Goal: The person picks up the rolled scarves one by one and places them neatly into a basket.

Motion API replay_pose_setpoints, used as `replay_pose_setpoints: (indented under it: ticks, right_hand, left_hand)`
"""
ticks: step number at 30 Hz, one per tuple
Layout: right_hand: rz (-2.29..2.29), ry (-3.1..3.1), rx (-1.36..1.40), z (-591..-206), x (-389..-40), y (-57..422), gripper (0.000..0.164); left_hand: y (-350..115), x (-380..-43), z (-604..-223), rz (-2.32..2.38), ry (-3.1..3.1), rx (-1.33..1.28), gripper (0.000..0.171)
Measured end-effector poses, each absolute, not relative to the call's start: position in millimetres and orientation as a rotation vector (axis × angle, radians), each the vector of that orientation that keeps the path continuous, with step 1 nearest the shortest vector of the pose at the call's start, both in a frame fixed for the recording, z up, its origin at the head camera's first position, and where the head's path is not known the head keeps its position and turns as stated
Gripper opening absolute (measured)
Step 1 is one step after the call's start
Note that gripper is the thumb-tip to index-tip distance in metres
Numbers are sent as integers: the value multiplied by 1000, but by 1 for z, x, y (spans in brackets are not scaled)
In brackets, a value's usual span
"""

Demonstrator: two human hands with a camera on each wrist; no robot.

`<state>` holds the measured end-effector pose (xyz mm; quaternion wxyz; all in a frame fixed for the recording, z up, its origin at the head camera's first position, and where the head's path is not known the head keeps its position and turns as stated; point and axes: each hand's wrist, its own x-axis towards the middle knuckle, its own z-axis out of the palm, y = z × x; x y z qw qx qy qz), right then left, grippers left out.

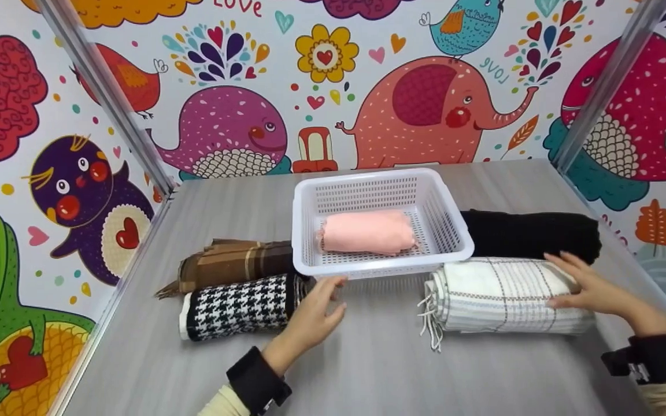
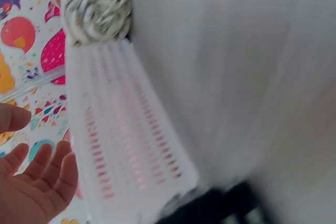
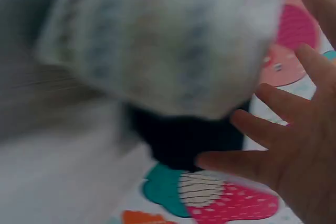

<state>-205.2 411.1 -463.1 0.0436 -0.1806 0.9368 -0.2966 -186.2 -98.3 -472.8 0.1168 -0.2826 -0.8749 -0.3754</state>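
Note:
In the head view, a white slotted basket (image 1: 382,268) holds a rolled pink scarf (image 1: 367,232). My left hand (image 1: 310,318) is nearest the right end of a rolled black-and-white houndstooth scarf (image 1: 240,306), just in front of the basket. Its fingers are loosely bent around nothing in the left wrist view. Over the right part of a rolled white plaid scarf (image 1: 506,294) is my right hand (image 1: 596,292), fingers spread. The right wrist view, blurred, shows that hand (image 3: 299,135) beside the plaid roll (image 3: 173,40); whether they touch I cannot tell.
Left of the basket lies a rolled brown plaid scarf (image 1: 235,263), behind the houndstooth one. A black roll of cloth (image 1: 532,234) is at the right, behind the white plaid scarf. Cartoon-printed walls with metal posts (image 1: 613,86) bound the grey table (image 1: 379,358).

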Motion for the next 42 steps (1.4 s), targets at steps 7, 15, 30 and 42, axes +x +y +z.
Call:
replay_pose_setpoints:
  ticks: [7,15,30,42]
  right_hand:
    - [-1084,2615,-428,-485,-216,422,84]
    - [-1072,2549,-425,-485,-216,426,80]
    - [-1053,2527,-431,-482,-217,422,79]
    - [-1117,2533,-598,-491,-215,358,81]
  left_hand:
    - [-90,-179,-489,-1103,-2587,-879,44]
    - [-88,-172,-499,-1104,-2728,-883,47]
    - [-88,-168,-498,-1143,-2767,-809,51]
    - [-91,-167,-498,-1128,-2766,-797,53]
